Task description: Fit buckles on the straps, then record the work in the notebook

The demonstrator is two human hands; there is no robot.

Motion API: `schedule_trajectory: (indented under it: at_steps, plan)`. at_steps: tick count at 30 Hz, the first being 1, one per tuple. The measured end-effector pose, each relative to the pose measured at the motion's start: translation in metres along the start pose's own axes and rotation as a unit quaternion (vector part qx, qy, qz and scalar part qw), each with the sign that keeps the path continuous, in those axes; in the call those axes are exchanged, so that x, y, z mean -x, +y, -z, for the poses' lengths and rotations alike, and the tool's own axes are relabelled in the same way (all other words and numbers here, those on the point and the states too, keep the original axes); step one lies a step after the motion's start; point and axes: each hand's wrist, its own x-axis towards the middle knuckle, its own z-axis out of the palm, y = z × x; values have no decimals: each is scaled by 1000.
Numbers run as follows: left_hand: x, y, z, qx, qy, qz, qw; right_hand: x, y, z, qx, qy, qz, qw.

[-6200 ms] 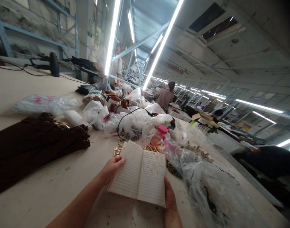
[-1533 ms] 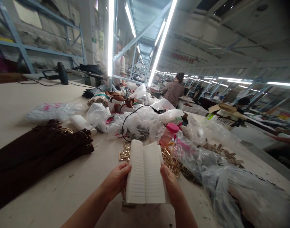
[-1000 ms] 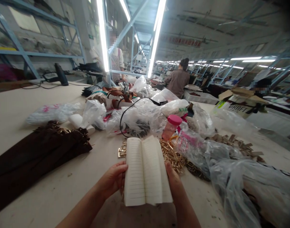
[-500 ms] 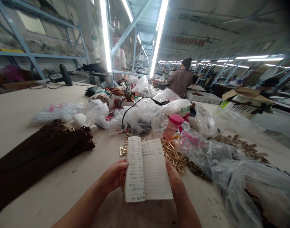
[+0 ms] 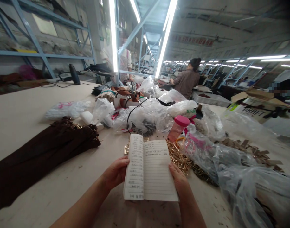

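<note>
An open notebook (image 5: 156, 171) with lined pages and handwriting is held up above the table. My left hand (image 5: 117, 172) grips its left edge, with the fingers partly behind the cover. On the opposite edge, my right hand (image 5: 179, 177) holds the page side, its fingers partly hidden behind. The left page is curled and full of writing; the right one has a few written lines at the top. Just beyond the notebook lie gold metal buckles (image 5: 180, 158) and a pink jar (image 5: 178, 128) with a pink lid.
Clear plastic bags (image 5: 145, 115) are heaped across the pale table (image 5: 56, 186). A bundle of dark brown strips (image 5: 47, 155) lies left. More plastic (image 5: 266, 190) covers the right side. A black bottle (image 5: 74, 74) stands at the back left. Two people (image 5: 186, 80) are beyond the table.
The view has shifted slightly, so the table and its items appear farther right. Both hands still hold the notebook, which looks opened a little wider.
</note>
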Motion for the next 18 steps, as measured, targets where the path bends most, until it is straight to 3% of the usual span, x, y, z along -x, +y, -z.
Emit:
schedule_trajectory:
  at_steps: [9,18]
  plan:
    - [0,5,10,-6,36,-12,999,5,-1,-2,-29,48,23,998]
    - [-4,6,14,-3,37,-5,999,4,-10,6,-10,56,21,998]
